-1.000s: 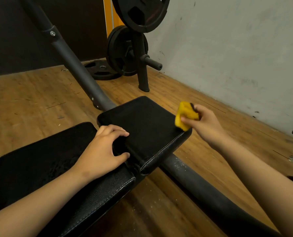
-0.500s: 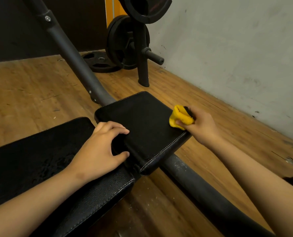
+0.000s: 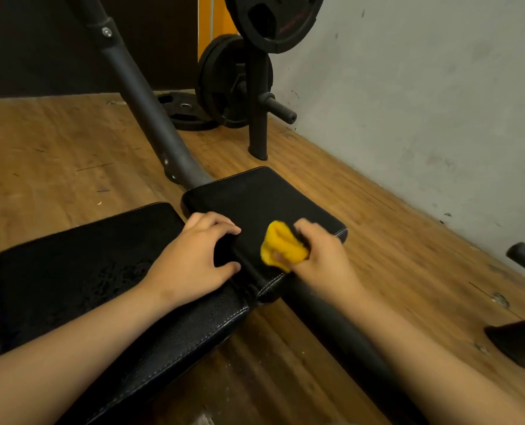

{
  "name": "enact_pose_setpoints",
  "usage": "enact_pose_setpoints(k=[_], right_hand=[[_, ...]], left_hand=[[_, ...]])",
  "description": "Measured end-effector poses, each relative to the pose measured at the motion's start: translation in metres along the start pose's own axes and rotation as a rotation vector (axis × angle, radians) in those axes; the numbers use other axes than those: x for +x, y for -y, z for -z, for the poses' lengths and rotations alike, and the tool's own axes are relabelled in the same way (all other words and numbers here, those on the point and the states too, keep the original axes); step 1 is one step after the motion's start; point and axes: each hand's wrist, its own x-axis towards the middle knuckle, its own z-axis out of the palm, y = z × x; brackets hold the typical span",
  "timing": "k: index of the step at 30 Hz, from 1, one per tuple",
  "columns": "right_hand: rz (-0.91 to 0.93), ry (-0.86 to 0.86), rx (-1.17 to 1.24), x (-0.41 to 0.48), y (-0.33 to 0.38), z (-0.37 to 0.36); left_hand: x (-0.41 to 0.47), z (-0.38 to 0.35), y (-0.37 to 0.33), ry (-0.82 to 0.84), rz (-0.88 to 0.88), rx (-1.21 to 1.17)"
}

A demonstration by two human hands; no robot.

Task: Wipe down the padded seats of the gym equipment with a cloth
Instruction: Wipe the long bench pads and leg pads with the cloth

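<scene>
A small black padded seat sits at the middle of the view, on a dark metal frame tube. A longer black padded bench lies to its left, with wet spots on it. My right hand grips a bunched yellow cloth and presses it onto the near right part of the small seat. My left hand rests at the gap between the two pads, its fingers curled over the small seat's near left corner.
A weight-plate rack with black plates stands behind the seat, near a grey wall. One plate lies flat on the wooden floor. The frame tube rises up and to the left. Another dark pad shows at the right edge.
My right hand has dragged the yellow cloth from the seat's far right edge toward me and to the left across the pad. My left hand has stayed on the corner.
</scene>
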Motion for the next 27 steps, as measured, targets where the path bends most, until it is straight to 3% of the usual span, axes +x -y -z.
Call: enact_pose_setpoints(k=[4, 10, 15, 19, 22, 27], right_hand=[[-0.147, -0.128, -0.029, 0.022, 0.000, 0.008], [-0.026, 0.007, 0.007, -0.010, 0.020, -0.005], [-0.260, -0.146, -0.201, 0.043, -0.014, 0.011], [-0.461, -0.188, 0.035, 0.052, -0.030, 0.046], [-0.449, -0.227, 0.158, 0.048, -0.035, 0.068], [-0.451, -0.135, 0.008, 0.041, -0.046, 0.082]], left_hand=[[0.000, 0.000, 0.000, -0.001, 0.009, -0.013], [0.001, -0.002, 0.004, -0.006, -0.004, -0.009], [0.005, 0.003, 0.005, 0.077, -0.013, -0.028], [0.018, 0.024, 0.007, 0.136, 0.002, -0.037], [0.022, 0.042, 0.018, 0.121, 0.012, 0.048], [0.023, 0.064, 0.053, 0.060, 0.123, 0.158]])
